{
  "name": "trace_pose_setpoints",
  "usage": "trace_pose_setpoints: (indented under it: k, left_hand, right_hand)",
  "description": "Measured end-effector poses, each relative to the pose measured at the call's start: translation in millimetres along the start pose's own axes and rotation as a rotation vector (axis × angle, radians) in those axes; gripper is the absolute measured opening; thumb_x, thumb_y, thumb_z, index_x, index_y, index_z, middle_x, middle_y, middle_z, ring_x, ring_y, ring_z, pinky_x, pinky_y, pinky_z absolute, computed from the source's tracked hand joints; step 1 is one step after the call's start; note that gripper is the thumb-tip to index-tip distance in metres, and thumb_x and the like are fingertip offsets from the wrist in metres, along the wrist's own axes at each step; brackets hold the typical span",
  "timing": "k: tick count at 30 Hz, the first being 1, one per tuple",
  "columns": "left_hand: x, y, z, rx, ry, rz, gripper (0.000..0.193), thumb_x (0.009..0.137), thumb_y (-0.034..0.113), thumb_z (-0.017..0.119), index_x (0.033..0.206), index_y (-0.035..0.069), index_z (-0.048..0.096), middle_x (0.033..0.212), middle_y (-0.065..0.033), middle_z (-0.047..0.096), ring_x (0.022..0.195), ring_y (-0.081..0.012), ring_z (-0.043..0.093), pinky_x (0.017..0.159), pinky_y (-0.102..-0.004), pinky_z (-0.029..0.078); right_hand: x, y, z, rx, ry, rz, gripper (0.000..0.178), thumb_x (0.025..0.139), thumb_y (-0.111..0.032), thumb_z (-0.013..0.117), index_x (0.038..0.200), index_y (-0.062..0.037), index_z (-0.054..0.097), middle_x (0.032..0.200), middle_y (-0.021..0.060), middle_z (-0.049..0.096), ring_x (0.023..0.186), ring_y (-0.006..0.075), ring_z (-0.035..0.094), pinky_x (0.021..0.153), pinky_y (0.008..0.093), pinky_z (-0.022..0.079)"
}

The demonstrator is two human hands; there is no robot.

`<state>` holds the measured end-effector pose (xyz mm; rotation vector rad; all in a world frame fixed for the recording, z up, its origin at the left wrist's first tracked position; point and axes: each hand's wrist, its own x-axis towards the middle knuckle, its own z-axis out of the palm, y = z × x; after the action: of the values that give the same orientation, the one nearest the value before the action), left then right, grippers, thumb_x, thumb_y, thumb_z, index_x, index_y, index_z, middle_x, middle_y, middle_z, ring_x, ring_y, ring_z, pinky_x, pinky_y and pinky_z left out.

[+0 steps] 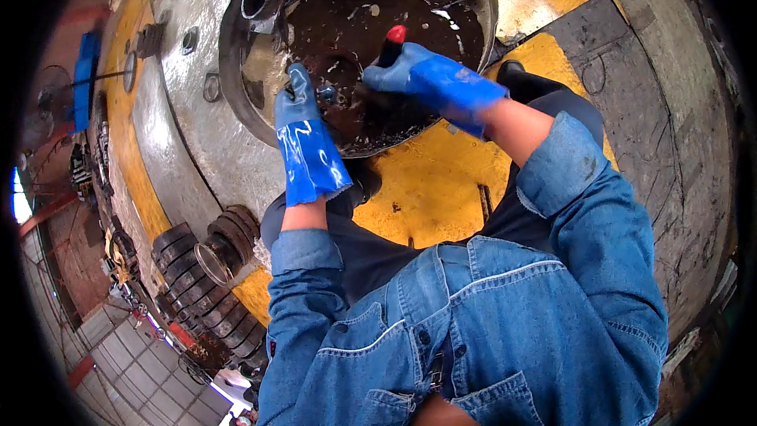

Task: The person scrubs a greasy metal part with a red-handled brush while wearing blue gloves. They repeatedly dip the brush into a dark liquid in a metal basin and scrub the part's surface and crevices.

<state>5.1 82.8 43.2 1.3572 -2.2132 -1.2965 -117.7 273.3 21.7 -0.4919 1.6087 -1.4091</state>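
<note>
Both my hands wear blue rubber gloves and are over a wide round metal tub (234, 91) of dark, oily liquid. My right hand (406, 69) is closed around a black-handled tool (391, 49) with a red end pointing up. Its lower end is blurred and dark below my fist, so its kind does not show. My left hand (297, 102), near the tub's near left side, has its fingers curled in. What it holds, if anything, is hard to make out against the dark liquid. A small shiny metal piece (326, 93) shows just beside it.
Greasy metal parts, among them a ring-ended one (256, 0), lie at the tub's far left. Small nuts (189, 40) sit on the metal floor plate (185, 102). A row of dark ribbed cylinders (206, 288) stands at left. My boot (512, 71) is right of the tub.
</note>
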Motion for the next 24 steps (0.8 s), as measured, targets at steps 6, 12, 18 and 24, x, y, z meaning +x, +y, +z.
trace_pose_setpoints:
  k: [6, 12, 18, 24]
  left_hand:
    - [7, -10, -4, -0.12, 0.02, 0.0, 0.071, 0.105, 0.062, 0.053, 0.117, -0.006, 0.07, 0.097, -0.0163, 0.075, 0.081, -0.0244, 0.069, 0.074, -0.0391, 0.056]
    - [36, -47, -11, -0.592, -0.112, 0.004, 0.065, 0.109, 0.056, 0.049, 0.126, -0.004, 0.068, 0.107, -0.016, 0.076, 0.091, -0.027, 0.072, 0.081, -0.0399, 0.059]
    - [32, -28, -18, -0.718, -0.22, -0.044, 0.059, 0.112, 0.047, 0.046, 0.138, -0.004, 0.061, 0.123, -0.017, 0.073, 0.097, -0.0288, 0.073, 0.089, -0.042, 0.061]
    - [19, -30, -11, -0.132, -0.086, -0.03, 0.065, 0.105, 0.059, 0.057, 0.11, -0.003, 0.072, 0.084, -0.0044, 0.064, 0.073, -0.0149, 0.055, 0.064, -0.0362, 0.046]
  right_hand:
    - [6, -10, 6, 0.125, 0.111, -0.142, 0.037, 0.095, -0.036, 0.073, 0.11, -0.0024, 0.077, 0.093, 0.0026, 0.075, 0.083, 0.0121, 0.064, 0.077, 0.0328, 0.052]
    - [1, 9, 17, 0.319, -0.049, -0.173, 0.044, 0.092, -0.035, 0.081, 0.123, -0.0036, 0.077, 0.104, 0.0062, 0.077, 0.091, 0.0171, 0.07, 0.089, 0.0303, 0.054]
    - [34, -2, -24, -0.262, 0.117, 0.062, 0.043, 0.09, -0.046, 0.074, 0.107, -0.0067, 0.08, 0.096, 0.0136, 0.078, 0.091, 0.0229, 0.073, 0.085, 0.0392, 0.056]
    - [31, -6, -23, 0.316, 0.326, -0.273, 0.033, 0.098, -0.04, 0.069, 0.109, -0.0108, 0.08, 0.097, 0.0023, 0.076, 0.088, 0.0117, 0.067, 0.079, 0.0282, 0.053]
